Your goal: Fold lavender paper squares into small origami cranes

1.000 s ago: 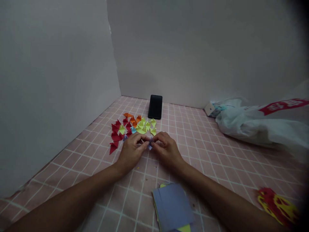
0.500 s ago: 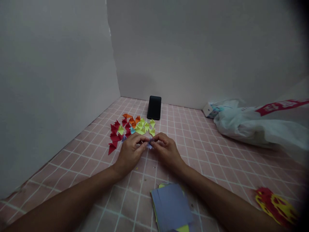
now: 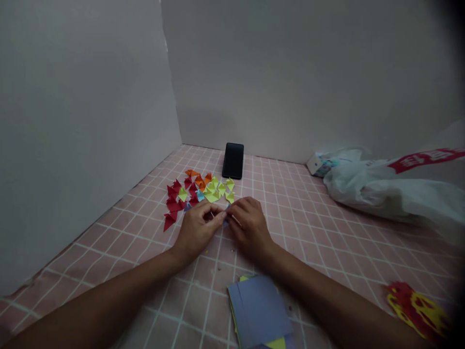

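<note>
Between my fingertips is a small purple paper piece [image 3: 226, 222], mostly covered by my fingers. My left hand [image 3: 199, 227] pinches it from the left with thumb and forefinger, while my right hand [image 3: 250, 227] grips its right side. Just beyond my hands lie several small folded paper pieces: red ones [image 3: 170, 220] at the left, orange ones [image 3: 199, 182] behind, yellow ones [image 3: 212, 193] at the right, with a light blue one [image 3: 200, 195] among them. A stack of square paper sheets [image 3: 259, 310], purple on top, lies nearer my body.
A black phone [image 3: 233, 161] lies near the back wall. On the right are a white plastic bag [image 3: 378, 191] and a small box [image 3: 315, 165]. Red and yellow cut-out shapes [image 3: 416, 308] sit at the lower right. Walls border the pink checked surface [image 3: 327, 252] behind and left.
The fingers of my right hand have shifted and curled further over the purple paper piece, so less of it shows. My left thumb has moved slightly to the right.
</note>
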`<state>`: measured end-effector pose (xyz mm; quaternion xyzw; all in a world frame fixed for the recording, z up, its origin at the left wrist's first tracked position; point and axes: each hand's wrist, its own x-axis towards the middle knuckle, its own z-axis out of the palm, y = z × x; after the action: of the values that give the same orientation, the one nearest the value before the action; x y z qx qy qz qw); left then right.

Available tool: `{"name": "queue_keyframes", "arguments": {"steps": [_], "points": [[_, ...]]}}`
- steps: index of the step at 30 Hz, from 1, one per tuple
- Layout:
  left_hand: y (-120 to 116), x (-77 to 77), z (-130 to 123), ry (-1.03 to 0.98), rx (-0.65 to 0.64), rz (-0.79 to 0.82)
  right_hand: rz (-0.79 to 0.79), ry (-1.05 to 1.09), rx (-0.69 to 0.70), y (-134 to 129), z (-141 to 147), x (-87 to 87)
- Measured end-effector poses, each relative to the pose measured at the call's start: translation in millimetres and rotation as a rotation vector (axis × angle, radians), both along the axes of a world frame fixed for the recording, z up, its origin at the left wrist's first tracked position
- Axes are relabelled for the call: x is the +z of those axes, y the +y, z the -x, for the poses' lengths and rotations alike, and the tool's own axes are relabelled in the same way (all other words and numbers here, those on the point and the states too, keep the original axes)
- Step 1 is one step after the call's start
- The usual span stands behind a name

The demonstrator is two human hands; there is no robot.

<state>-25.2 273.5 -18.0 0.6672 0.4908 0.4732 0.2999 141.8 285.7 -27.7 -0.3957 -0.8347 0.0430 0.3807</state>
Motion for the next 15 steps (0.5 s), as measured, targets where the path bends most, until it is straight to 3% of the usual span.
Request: {"name": "queue_keyframes", "arguments": {"steps": [6, 15], "points": [[2.0, -0.7, -0.6, -0.096, 0.014, 0.133, -0.030, -0.033, 0.014, -1.7, 0.7, 1.0], [2.5, -3.0, 0.1, -0.379, -0.079, 0.379, 0.046, 0.085, 0.029, 0.8, -1.0, -1.3]]}}
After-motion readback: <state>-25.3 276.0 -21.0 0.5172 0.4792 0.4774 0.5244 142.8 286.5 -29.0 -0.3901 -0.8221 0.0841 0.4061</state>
